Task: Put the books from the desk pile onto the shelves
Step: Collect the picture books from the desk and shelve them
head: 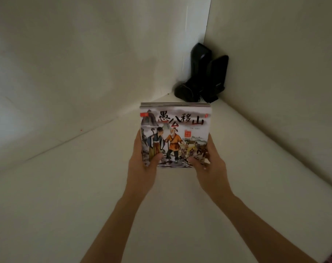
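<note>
Head view: left hand [142, 160] and right hand [208, 162] grip books [175, 133].

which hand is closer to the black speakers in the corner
Right. The right hand grips the book stack's right edge, on the black speakers' side; the left hand grips the opposite edge.

Head camera looks down, close, into shelf corner [203, 95].

Two hands [142, 164], one book stack [175, 135], two black speakers [201, 71].
</note>
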Tool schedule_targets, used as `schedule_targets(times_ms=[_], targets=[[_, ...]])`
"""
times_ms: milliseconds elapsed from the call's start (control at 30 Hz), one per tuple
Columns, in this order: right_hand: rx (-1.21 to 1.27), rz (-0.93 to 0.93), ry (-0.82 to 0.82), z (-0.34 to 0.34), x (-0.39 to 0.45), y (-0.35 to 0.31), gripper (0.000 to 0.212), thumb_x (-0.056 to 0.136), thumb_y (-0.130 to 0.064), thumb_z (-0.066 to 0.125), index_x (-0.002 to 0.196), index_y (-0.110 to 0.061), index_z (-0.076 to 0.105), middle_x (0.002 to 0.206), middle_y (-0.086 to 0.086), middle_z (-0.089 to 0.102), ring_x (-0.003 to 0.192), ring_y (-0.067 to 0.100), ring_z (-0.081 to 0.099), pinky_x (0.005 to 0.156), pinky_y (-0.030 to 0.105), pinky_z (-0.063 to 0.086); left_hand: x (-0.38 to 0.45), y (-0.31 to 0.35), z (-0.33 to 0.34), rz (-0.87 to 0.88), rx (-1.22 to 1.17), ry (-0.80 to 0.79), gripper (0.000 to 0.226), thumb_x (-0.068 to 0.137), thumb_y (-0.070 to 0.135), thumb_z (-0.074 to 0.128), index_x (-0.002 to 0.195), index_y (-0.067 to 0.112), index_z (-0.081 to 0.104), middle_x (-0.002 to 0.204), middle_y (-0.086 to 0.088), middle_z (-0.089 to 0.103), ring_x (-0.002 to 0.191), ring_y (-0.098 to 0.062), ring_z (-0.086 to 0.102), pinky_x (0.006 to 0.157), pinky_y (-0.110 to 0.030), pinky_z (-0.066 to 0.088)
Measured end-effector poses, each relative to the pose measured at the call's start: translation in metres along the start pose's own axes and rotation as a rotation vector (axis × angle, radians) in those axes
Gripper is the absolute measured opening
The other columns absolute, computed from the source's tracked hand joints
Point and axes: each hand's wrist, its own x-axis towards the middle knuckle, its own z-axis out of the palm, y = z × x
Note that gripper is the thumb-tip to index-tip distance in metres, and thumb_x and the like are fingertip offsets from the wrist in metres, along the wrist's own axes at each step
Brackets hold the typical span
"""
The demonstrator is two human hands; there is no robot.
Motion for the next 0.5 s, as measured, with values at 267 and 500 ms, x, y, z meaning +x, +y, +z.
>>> schedule_targets(times_ms=[267, 500], targets=[[0.162, -0.384, 0.006, -0.018, 0.003, -0.207, 0.078, 0.091, -0.017, 0.065, 0.154, -0.027, 0.02, 0.139, -0.008, 0.052, 0.125, 0.006, 0.052, 0.094, 0.042, 0.054, -0.004, 0.183, -0.144, 0.303, 0.045, 0.225, 0.065, 0.088, -0.005, 0.062, 0.144, 0.006, 0.03, 0.119, 0.011, 0.055, 0.108, 0.008, 0.058, 0.084, -0.008, 0.048], [0.377, -0.709, -0.063, 0.002, -0.079, -0.381, 0.077, 0.092, -0.017, 0.061, 0.154, -0.031, 0.017, 0.14, -0.004, 0.051, 0.124, 0.007, 0.053, 0.089, 0.034, 0.057, -0.105, 0.316, -0.299, 0.541, 0.149, 0.476, 0.048, 0.096, 0.003, 0.052, 0.142, 0.006, 0.036, 0.121, 0.022, 0.059, 0.113, 0.002, 0.058, 0.087, -0.011, 0.048]])
